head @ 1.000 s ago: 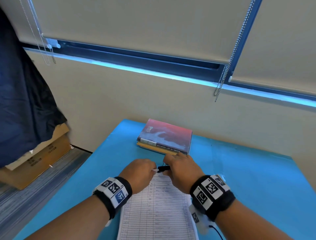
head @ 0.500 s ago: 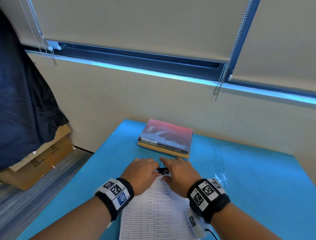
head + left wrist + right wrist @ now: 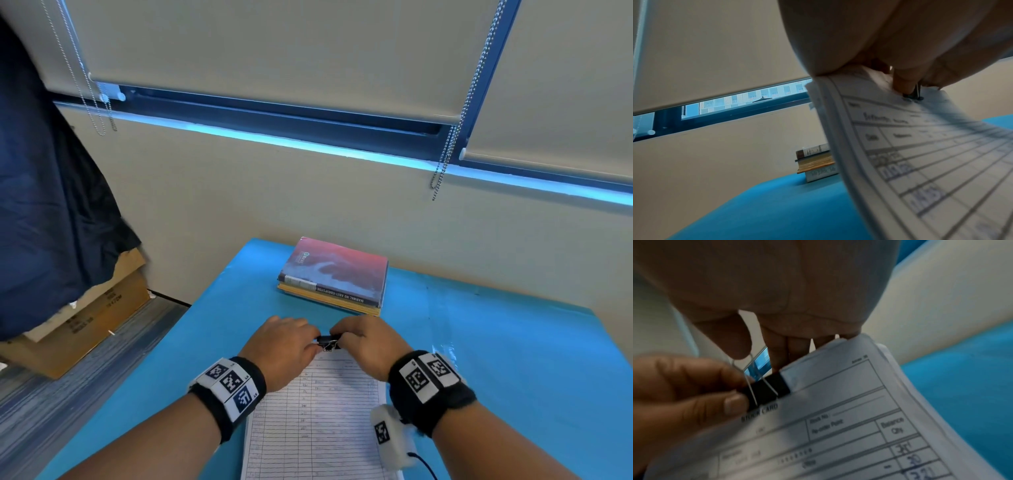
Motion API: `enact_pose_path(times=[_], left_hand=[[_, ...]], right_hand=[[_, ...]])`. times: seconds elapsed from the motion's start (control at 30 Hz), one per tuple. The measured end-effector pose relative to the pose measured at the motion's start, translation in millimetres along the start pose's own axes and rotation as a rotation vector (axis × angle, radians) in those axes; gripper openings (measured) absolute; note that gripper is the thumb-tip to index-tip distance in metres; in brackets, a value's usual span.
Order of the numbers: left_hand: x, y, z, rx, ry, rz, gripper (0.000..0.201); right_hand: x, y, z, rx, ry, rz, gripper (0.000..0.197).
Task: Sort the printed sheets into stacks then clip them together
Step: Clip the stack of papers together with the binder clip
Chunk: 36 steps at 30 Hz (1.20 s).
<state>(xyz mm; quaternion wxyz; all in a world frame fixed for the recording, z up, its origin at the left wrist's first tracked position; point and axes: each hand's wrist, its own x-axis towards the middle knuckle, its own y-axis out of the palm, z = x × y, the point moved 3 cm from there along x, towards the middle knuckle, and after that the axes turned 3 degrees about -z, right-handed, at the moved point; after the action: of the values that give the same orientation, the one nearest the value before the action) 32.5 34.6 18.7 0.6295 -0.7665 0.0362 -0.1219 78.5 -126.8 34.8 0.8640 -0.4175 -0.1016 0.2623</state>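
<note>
A stack of printed stock-card sheets (image 3: 318,414) lies lengthwise on the blue bench (image 3: 496,359), its far edge lifted between both hands. A black binder clip (image 3: 767,390) is clamped on the middle of that far edge, its wire handles standing up. The left hand (image 3: 284,346) has its grip pinched on the clip's left end, thumb and forefinger (image 3: 721,381) curled against it. The right hand (image 3: 368,346) curls its fingers behind the sheets' top edge, thumb by the wire handles. Beyond the hands, 2 books (image 3: 335,274) sit stacked near the wall.
</note>
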Motion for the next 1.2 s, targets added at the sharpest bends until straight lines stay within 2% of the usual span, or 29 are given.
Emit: enact_pose_path(times=[0.07, 0.17, 0.27, 0.4, 0.57, 0.7, 0.77, 0.83, 0.87, 0.93, 1.0, 1.2], left_hand=[[-1.1, 0.9, 0.6, 0.0, -0.001, 0.011, 0.032], [-1.1, 0.7, 1.8, -0.001, -0.009, 0.015, 0.032], [-1.5, 2.7, 4.2, -0.027, -0.03, 0.037, 0.031], [-3.5, 0.9, -1.4, -0.062, -0.036, 0.041, 0.028], [-4.8, -0.4, -4.8, -0.111, -0.054, 0.039, 0.027], [-6.5, -0.8, 13.3, -0.2, -0.167, 0.162, 0.024], [-9.7, -0.1, 31.3, -0.209, -0.246, 0.287, 0.019], [-12.1, 2.1, 48.5, -0.244, -0.333, 0.349, 0.008], [-12.2, 5.2, 55.5, -0.295, -0.366, 0.346, 0.001], [-11.1, 15.0, 63.5, -0.441, -0.451, 0.33, 0.012], [-9.4, 26.7, 67.9, -0.564, -0.526, 0.327, 0.012], [11.3, 50.0, 82.0, -0.71, -0.696, 0.241, 0.009]], right_hand=[[2.6, -2.7, -1.3, 0.05, 0.027, -0.024, 0.028], [4.3, 1.7, -3.1, 0.002, 0.029, 0.04, 0.022], [4.0, 9.3, -3.2, -0.157, -0.019, 0.086, 0.033], [2.6, 19.2, -1.8, -0.328, -0.023, 0.015, 0.027], [-2.6, 22.4, -6.0, -0.342, -0.018, 0.005, 0.022], [-6.9, 7.8, -26.6, -0.356, 0.112, 0.081, 0.008], [-9.7, 0.8, -42.9, -0.341, 0.179, 0.113, 0.011], [-11.2, -2.9, -57.6, -0.31, 0.231, 0.125, 0.012], [-11.4, -3.0, -63.1, -0.295, 0.253, 0.127, 0.01], [-10.5, -0.8, -71.2, -0.279, 0.288, 0.124, 0.006], [-6.2, 2.5, -76.7, -0.261, 0.324, 0.1, 0.005], [17.3, 4.7, -100.4, -0.126, 0.494, -0.064, 0.023]])
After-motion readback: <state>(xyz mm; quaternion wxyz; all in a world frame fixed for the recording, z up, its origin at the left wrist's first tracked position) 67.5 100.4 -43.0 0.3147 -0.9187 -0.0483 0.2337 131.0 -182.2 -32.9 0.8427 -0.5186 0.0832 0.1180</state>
